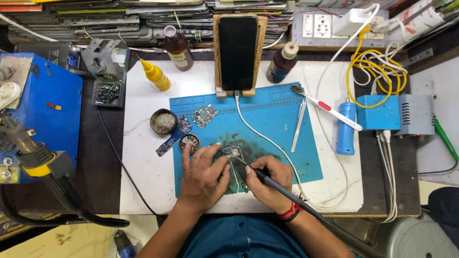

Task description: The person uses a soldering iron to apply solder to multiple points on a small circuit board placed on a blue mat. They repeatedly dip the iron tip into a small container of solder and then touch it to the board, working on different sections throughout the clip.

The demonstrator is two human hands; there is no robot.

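Note:
A small green circuit board [233, 151] lies on the stained blue work mat [267, 114]. My right hand [270, 184] grips a black soldering iron [267, 184] like a pen, its tip pointing at the board's lower right edge. My left hand [203, 177] lies flat on the mat just left of the board. Its fingertips reach toward the board, and thin tweezers [234, 174] appear to run from under them. Whether the left fingers grip the tweezers is hard to tell.
Two more boards [205, 116] [173, 136], a round tin [163, 121] and a small round pot [190, 143] lie left on the mat. A phone [237, 51] stands upright behind, between brown bottles [178, 48] [282, 62]. Toothbrush [330, 110], blue tool [346, 126], hot-air handle [28, 153].

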